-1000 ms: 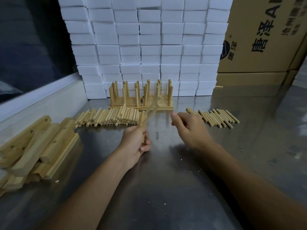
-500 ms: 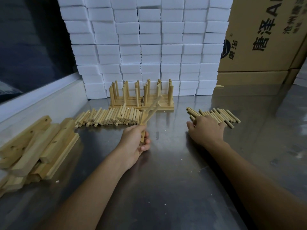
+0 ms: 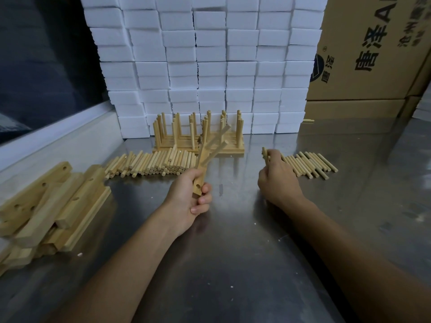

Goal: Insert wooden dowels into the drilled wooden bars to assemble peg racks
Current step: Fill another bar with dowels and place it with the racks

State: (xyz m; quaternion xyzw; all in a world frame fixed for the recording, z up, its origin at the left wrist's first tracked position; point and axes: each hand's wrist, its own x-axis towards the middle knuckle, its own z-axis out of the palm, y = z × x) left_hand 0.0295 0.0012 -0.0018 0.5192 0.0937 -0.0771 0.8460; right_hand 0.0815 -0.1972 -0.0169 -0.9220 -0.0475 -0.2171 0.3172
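My left hand (image 3: 189, 201) grips a drilled wooden bar (image 3: 200, 180) by its near end, tilted up and away over the steel table. Two dowels (image 3: 215, 145) stick out of the bar's far part. My right hand (image 3: 278, 181) is closed around a dowel (image 3: 264, 153) at the left edge of the right dowel pile (image 3: 307, 165); the dowel's tip shows above the fingers. A bigger dowel pile (image 3: 149, 165) lies left of the bar. Finished peg racks (image 3: 198, 134) stand behind it.
A heap of bare drilled bars (image 3: 46, 206) lies at the left table edge. Stacked white foam blocks (image 3: 210, 61) wall off the back. Cardboard boxes (image 3: 373, 54) stand at the back right. The steel table (image 3: 233, 252) stretches toward me.
My right hand reached right from near the bar to the right dowel pile, closed on a dowel and has lifted slightly. The left hand kept holding the bar nearly still.
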